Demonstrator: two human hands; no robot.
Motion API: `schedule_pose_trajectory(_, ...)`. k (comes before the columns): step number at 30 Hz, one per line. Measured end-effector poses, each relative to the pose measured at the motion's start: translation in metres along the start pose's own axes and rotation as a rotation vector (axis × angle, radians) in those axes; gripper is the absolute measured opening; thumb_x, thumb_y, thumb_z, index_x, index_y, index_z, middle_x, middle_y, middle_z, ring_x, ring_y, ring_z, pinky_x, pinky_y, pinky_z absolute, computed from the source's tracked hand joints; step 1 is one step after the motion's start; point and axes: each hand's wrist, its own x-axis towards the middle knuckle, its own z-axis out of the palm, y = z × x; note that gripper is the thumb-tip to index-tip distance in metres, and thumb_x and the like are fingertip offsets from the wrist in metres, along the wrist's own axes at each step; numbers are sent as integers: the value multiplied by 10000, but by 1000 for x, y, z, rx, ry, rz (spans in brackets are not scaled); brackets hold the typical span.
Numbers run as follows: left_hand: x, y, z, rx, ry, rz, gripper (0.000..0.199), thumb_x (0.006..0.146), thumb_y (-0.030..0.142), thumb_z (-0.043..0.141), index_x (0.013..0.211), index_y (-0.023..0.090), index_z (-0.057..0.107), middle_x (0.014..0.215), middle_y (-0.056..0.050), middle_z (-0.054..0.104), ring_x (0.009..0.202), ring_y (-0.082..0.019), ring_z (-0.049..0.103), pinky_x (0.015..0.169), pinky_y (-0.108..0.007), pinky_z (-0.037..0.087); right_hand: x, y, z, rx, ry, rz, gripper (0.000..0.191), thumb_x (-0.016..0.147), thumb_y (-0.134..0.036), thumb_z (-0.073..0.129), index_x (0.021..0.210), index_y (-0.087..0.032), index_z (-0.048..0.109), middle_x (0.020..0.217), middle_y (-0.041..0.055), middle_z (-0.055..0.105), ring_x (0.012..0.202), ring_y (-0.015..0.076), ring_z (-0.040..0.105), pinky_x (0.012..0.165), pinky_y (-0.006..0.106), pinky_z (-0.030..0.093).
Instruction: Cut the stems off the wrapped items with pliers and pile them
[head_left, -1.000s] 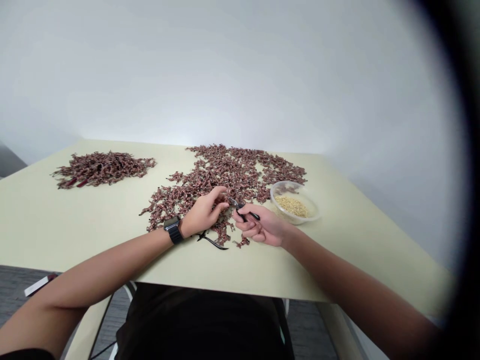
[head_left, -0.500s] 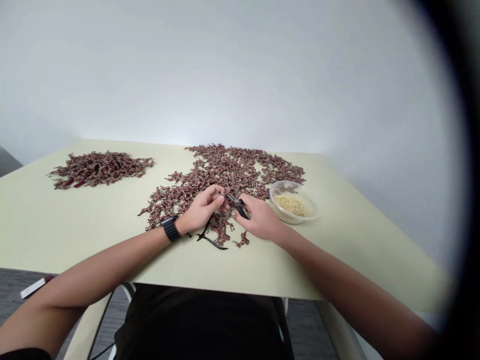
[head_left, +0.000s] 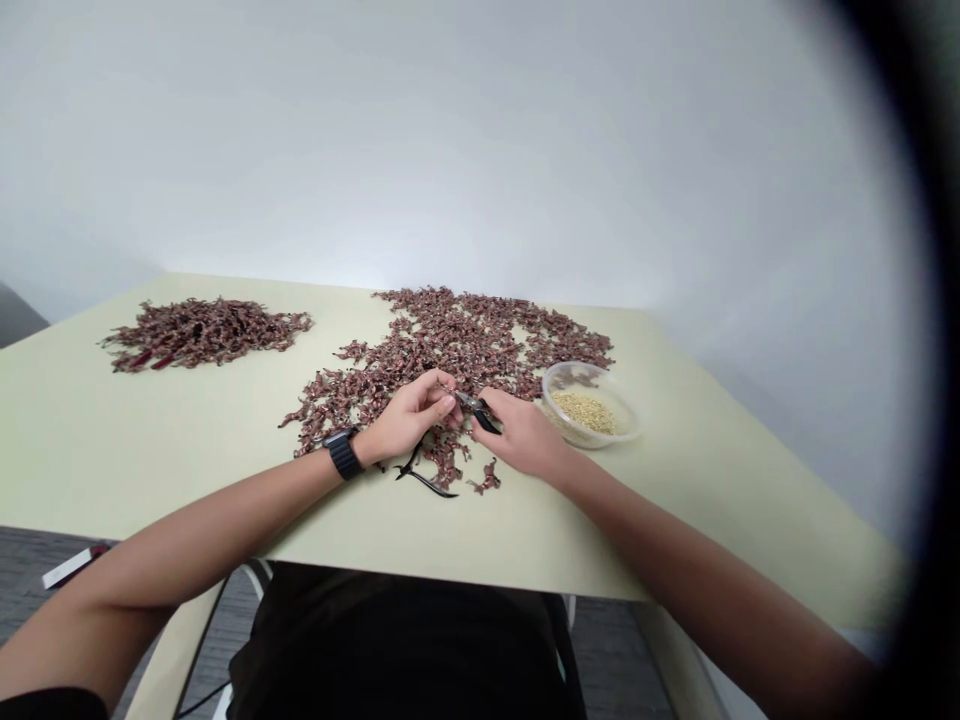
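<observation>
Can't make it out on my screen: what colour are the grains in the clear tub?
Pale golden yellow; the head view shows the grains best.

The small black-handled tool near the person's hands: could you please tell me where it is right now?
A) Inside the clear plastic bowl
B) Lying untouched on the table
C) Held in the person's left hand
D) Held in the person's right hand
D: the right hand grips the small black-handled tool, its fingers closed around the handles.

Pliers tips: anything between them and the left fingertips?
Nothing visible. The tips of the small black-handled pliers in the right hand sit right at the fingertips of the left hand. The reddish-brown dried clusters lie below and around the hands, not between them.
</observation>
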Motion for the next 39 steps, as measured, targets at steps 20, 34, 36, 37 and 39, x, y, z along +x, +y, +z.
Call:
schedule_pose_trajectory(20, 0, 4, 0, -15, -17, -1, 320, 1007, 452, 588, 1180, 198, 499, 918, -68, 708, 862, -182, 697, 812, -330, 544, 1, 1, -1, -109, 38, -6, 157, 938, -354, 584, 931, -239, 479, 901, 29, 614, 779, 205, 580, 676, 298, 332)
schedule_pose_trajectory(34, -1, 4, 4, 584, 255, 227, 267, 999, 287, 592, 1253, 210, 566, 1131, -75, 705, 1025, -197, 682, 929, -343, 527, 1, -27, -1, 1027, -428, 431, 242, 932, -421, 542, 836, -234, 423, 688, -66, 310, 537, 93, 220, 444, 212, 148)
schedule_pose_trajectory(36, -1, 3, 1, 668, 274, 254, 246, 1003, 242, 568, 1246, 205, 585, 1160, -78, 703, 1021, -194, 685, 928, -341, 532, 3, -28, -9, 1239, -585, 523, 271, 916, -413, 555, 803, -230, 390, 688, -73, 264, 529, 84, 131, 424, 204, 66)
schedule_pose_trajectory(37, -1, 3, -1, 704, 277, 265, 243, 1005, 217, 554, 1244, 202, 594, 1172, -81, 701, 1025, -193, 684, 930, -340, 533, 4, -27, -13, 1318, -645, 545, 276, 906, -401, 563, 791, -227, 383, 688, -75, 253, 531, 82, 107, 417, 200, 46)
schedule_pose_trajectory(39, -1, 4, -4, 765, 258, 295, 258, 1006, 170, 518, 1247, 195, 609, 1206, -91, 696, 1076, -202, 671, 964, -355, 526, 7, -24, -21, 1437, -739, 571, 259, 891, -393, 559, 794, -225, 388, 682, -77, 225, 533, 87, 76, 402, 191, 29)
